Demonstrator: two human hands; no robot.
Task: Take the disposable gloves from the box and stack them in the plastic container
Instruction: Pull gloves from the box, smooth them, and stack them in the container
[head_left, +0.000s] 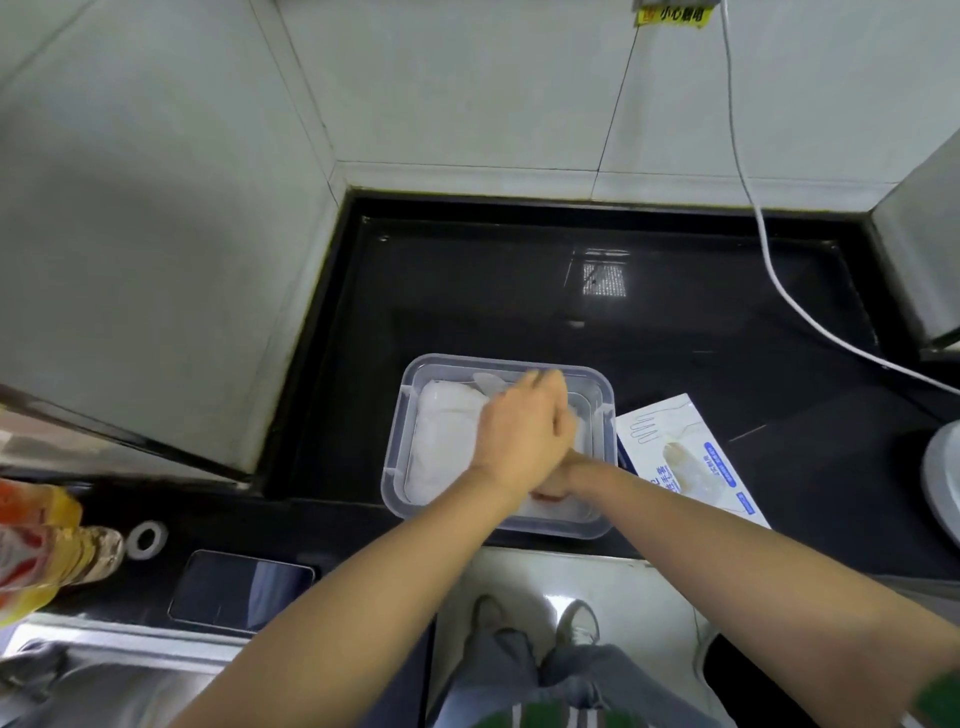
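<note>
A clear plastic container (402, 415) stands on the black counter near its front edge. A stack of translucent white disposable gloves (447, 431) lies inside it. My left hand (524, 431) reaches across the container with its fingers stretched out, lying on the gloves at the far right side. My right hand (553, 491) is inside the container's near right corner, mostly hidden under my left wrist, so its fingers cannot be made out. The white and blue glove box (685, 457) lies flat just right of the container.
A phone (239, 587) lies on the counter edge at the near left, next to a white ring (148, 538) and an oil bottle (41, 540). A white cable (779, 283) crosses the back right. A grey round object (943, 483) sits at the right edge.
</note>
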